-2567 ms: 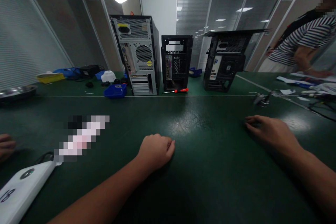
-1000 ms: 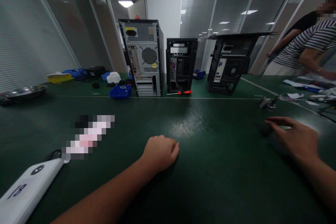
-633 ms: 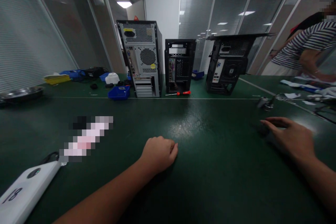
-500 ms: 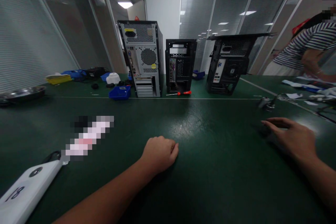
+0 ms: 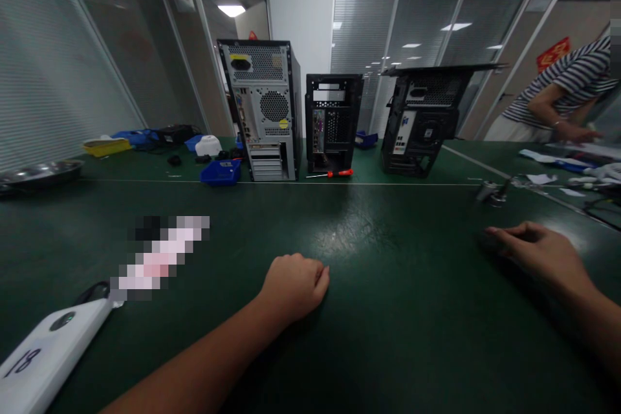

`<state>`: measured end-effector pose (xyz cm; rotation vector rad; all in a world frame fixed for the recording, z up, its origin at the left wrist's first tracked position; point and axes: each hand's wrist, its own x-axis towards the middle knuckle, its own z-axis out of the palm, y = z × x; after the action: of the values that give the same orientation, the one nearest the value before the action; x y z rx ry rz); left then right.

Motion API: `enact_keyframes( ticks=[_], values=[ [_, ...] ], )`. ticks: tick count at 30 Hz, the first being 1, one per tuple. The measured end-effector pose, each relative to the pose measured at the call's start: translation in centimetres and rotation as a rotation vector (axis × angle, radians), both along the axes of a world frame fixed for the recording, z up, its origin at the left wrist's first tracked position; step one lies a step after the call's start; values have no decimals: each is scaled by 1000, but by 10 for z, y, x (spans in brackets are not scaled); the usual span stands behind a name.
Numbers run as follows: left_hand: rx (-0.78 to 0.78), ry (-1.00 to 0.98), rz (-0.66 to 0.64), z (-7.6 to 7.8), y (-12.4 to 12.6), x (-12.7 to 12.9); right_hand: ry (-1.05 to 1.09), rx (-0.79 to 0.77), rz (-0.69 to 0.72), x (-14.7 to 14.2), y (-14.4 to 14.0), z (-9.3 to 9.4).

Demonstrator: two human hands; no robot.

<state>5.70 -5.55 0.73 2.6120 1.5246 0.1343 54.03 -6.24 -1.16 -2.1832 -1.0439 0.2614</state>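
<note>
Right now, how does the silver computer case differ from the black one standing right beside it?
The silver case is taller and lighter than the black case. The silver case's back panel is filled, with a round fan grille and a yellow sticker; the black case shows open slots near the top. A red-handled screwdriver lies before the black case, a blue bin beside the silver. Both stand upright, backs toward the camera.

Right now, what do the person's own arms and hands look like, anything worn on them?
Both arms are bare as far as the view shows: no sleeves, gloves, watch or rings show on the left hand or the right hand. No markings or cables on either.
</note>
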Motion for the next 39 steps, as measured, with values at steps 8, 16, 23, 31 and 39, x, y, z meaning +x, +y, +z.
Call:
enact_keyframes(
  ticks=[8,16,23,31,39],
  values=[
    [36,17,4,-2,0,0,-82,-60,-3,-13,-7,10],
    [23,11,10,-1,-1,0,-305,-149,219,-20,-9,10],
    [33,-64,-10,-2,-1,-3,-545,78,549,-89,-13,19],
    [143,-98,-271,-6,-8,-2,-649,365,1169,-240,-53,25],
    [235,-50,-526,-13,-8,-1,-686,459,1243,-255,-62,16]
  ],
)
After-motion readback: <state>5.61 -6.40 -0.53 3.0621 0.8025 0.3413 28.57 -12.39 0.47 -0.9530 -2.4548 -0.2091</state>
